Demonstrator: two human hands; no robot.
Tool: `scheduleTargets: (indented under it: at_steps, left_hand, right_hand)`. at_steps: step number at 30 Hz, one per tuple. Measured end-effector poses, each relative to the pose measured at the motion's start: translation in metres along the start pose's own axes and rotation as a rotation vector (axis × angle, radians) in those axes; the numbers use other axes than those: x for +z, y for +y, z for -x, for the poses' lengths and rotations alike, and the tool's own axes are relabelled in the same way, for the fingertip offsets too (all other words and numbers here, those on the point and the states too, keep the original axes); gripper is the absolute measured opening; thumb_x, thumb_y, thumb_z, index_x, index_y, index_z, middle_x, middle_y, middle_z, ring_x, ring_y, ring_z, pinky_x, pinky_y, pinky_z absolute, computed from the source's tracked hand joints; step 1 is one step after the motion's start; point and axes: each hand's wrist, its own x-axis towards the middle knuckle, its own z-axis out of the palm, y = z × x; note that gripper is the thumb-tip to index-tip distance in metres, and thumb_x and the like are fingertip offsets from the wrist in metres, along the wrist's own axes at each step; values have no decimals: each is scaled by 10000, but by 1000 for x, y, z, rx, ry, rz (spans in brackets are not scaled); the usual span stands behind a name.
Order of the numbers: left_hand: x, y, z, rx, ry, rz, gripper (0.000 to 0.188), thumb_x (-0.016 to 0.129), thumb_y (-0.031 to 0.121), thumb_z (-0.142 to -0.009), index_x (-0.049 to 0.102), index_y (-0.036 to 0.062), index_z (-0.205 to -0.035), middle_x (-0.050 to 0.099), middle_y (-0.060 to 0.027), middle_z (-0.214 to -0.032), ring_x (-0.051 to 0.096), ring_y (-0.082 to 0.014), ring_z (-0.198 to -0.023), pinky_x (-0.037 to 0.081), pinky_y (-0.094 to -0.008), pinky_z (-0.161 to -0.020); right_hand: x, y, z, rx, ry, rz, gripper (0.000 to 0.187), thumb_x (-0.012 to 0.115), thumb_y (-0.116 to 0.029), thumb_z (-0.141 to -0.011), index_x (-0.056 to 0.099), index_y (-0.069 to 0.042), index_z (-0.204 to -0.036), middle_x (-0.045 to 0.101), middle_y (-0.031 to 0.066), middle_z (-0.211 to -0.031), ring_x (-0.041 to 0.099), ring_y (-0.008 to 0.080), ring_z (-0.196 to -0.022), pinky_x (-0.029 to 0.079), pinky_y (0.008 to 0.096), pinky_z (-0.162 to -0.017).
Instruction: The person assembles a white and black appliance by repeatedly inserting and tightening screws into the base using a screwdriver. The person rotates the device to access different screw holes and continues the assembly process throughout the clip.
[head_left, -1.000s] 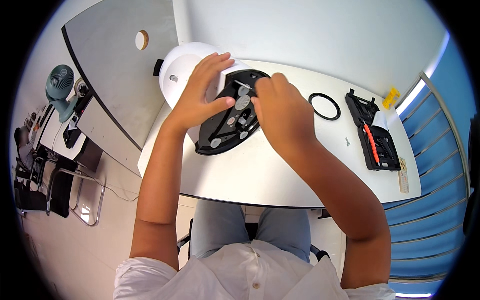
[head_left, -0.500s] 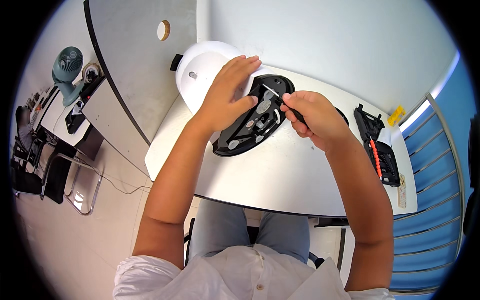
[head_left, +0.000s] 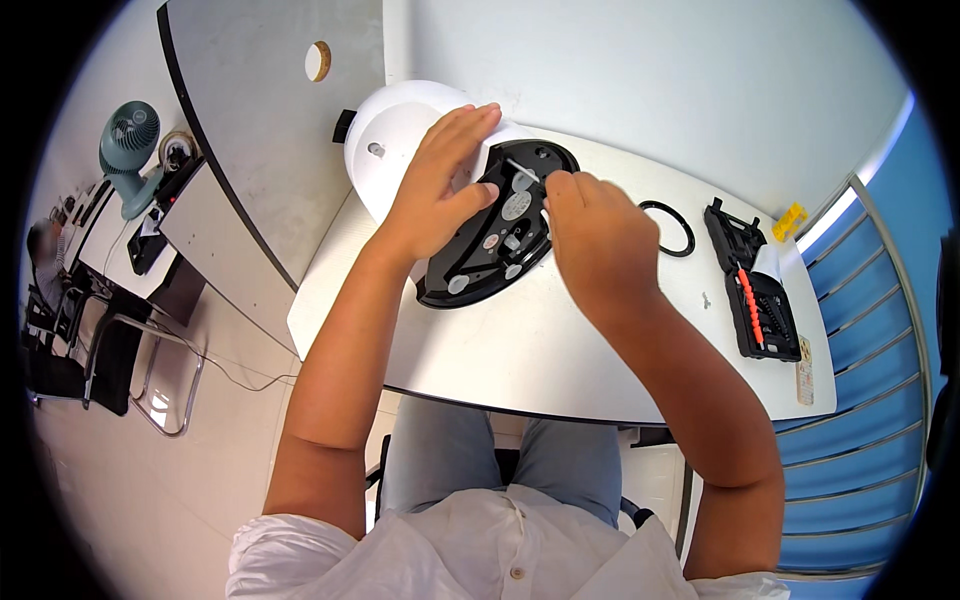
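The right hand's fingers are closed around a slim metal-shafted screwdriver, its handle hidden, its shaft over a black half-oval plastic base. The left hand spreads wide, thumb on the base, fingers over a rounded white plastic housing at the base's 11 o'clock. From the base, the white surface bears a thin black ring at 3 o'clock, an open black tool case between 3 and 4, and a pale remote at 4. Farther out, a metal railing curves past 3; a teal fan stands between 9 and 10.
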Motion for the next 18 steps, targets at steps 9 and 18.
scheduleTargets:
  at_steps: [9, 18]
  left_hand:
    - [4, 2, -2, -11, -1, -1, 739, 560, 189, -654, 473, 96, -1381, 428, -78, -1451, 272, -291, -1403, 171, -408, -1164]
    - [13, 5, -7, 1, -7, -56, 729, 566, 211, -659, 484, 100, -1375, 440, -69, -1443, 284, -291, -1395, 175, -411, -1161]
  right_hand:
    - [-17, 30, -28, 714, -527, -945, 115, 621, -111, -819, 592, -5, -854, 592, 110, -691, 558, 221, -591, 463, 338, -564]
    - [3, 14, -2, 89, -38, 127, 176, 661, -51, -683, 516, -117, -759, 495, -5, -593, 533, 174, -525, 421, 296, -419]
